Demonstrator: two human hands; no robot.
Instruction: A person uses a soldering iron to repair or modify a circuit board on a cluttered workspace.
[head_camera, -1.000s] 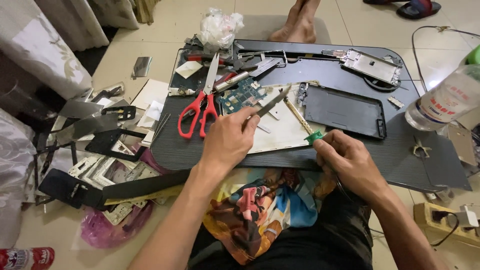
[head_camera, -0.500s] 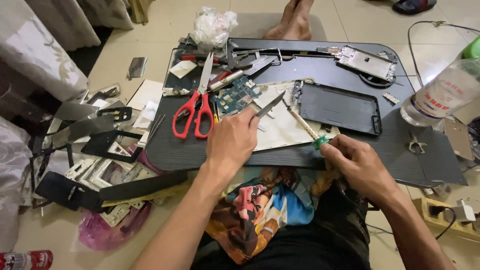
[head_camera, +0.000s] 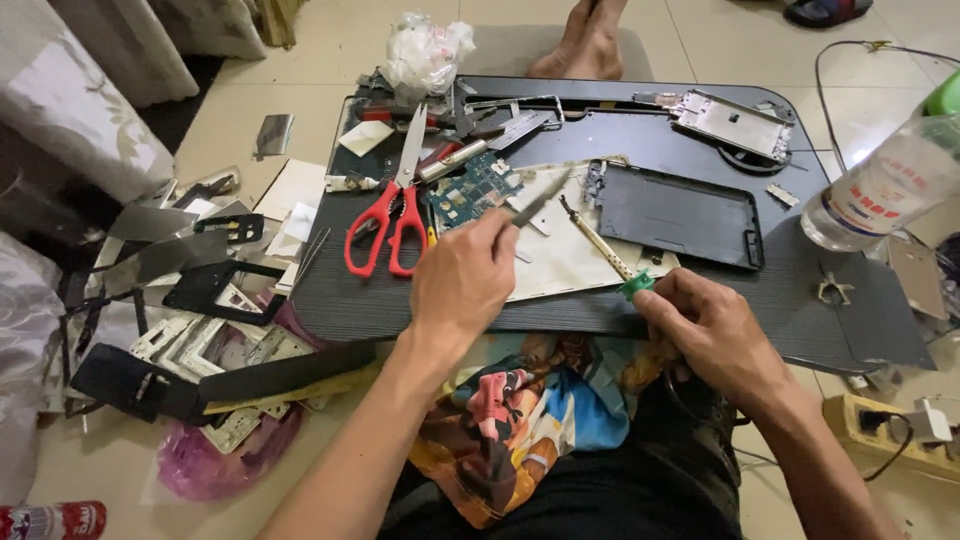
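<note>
Since a second ago the left hand (head_camera: 465, 285) has drawn back slightly toward the near edge of the dark lap table (head_camera: 700, 150), and its tweezers (head_camera: 540, 200) now point up over the white sheet (head_camera: 565, 260) toward the blue-green circuit board (head_camera: 480, 190); the right hand (head_camera: 715, 330) has barely shifted. The left fingers are pinched tight on the tweezers. The right fingers are curled closed round the green handle of a soldering iron (head_camera: 600, 245), whose tip reaches up-left across the sheet, close to the tweezers' end. One pair of red-handled scissors (head_camera: 390, 215) lies just left of the board, blades pointing away. One black tablet back cover (head_camera: 680, 215) sits right of the sheet, and one metal frame piece (head_camera: 730, 122) lies at the far edge. One clear plastic bottle (head_camera: 885, 185) lies tilted at the table's right end. Loose black frames and scrap plates (head_camera: 190, 290) crowd the floor on the left, and one power strip (head_camera: 900, 430) lies on the floor at the right.
</note>
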